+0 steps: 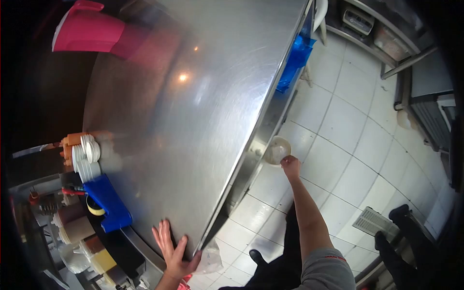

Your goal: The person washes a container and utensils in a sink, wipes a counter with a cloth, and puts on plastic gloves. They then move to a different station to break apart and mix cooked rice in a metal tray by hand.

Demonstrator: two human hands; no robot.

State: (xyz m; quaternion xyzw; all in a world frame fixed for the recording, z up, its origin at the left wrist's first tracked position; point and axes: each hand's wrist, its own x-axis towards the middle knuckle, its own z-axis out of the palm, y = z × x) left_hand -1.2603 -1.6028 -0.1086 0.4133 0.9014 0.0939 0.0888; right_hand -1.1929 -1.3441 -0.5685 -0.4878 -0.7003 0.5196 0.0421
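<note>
My right hand point(290, 166) reaches out past the table's edge, its fingers pinched on the rim of a pale round bowl point(278, 150). Something whitish and translucent lies inside the bowl, over the tiled floor beside the table's lower shelf. With fingers spread, my left hand point(174, 249) rests on the near corner of the stainless steel table point(193, 121). Just below that hand hangs a clear plastic bag point(209, 258).
A pink pitcher point(89, 30) stands at the table's far left. Along the left edge are stacked white lids point(90, 150) and a blue tape dispenser point(107, 203). A blue plastic bag point(296, 63) hangs below the tabletop. Another person's legs point(401, 237) show near a floor grate point(374, 221).
</note>
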